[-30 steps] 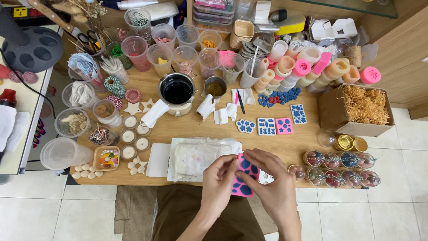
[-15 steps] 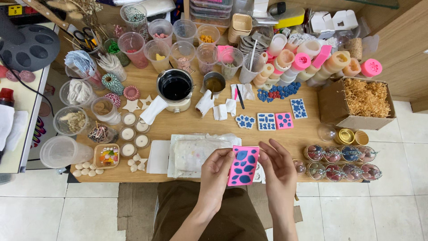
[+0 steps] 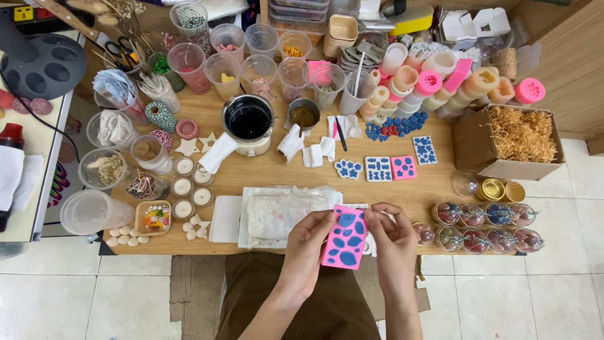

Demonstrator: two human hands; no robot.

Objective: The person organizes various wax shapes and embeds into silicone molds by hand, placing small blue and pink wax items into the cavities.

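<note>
Pinching from both sides, the left hand point(image 3: 309, 249) and right hand point(image 3: 392, 242) close their fingers on the long edges of a pink mould point(image 3: 345, 237); it tilts over the near table point(image 3: 434, 192) edge; blue filling sits in its hollows.

Wooden bench point(image 3: 434, 192) crowded w/ craft stuff. Small white melting pot point(image 3: 249, 123) of dark liquid sits mid-bench, a little metal cup point(image 3: 304, 116) just beside it on the right. Behind them, rows of clear plastic cups point(image 3: 259, 69) holding bits in various colours. Four flat moulds point(image 3: 384, 167) w/ blue fill lie in a line (one is pink, the rest pale). Cardboard box of straw-like shred point(image 3: 519, 141) at the right end; small round wrapped jars point(image 3: 484, 225) in two rows near the front edge. White tealight candles point(image 3: 187, 189) left of centre, pale shell shapes point(image 3: 121, 240) at front-left corner. Scissors point(image 3: 119, 56) far back left.
</note>
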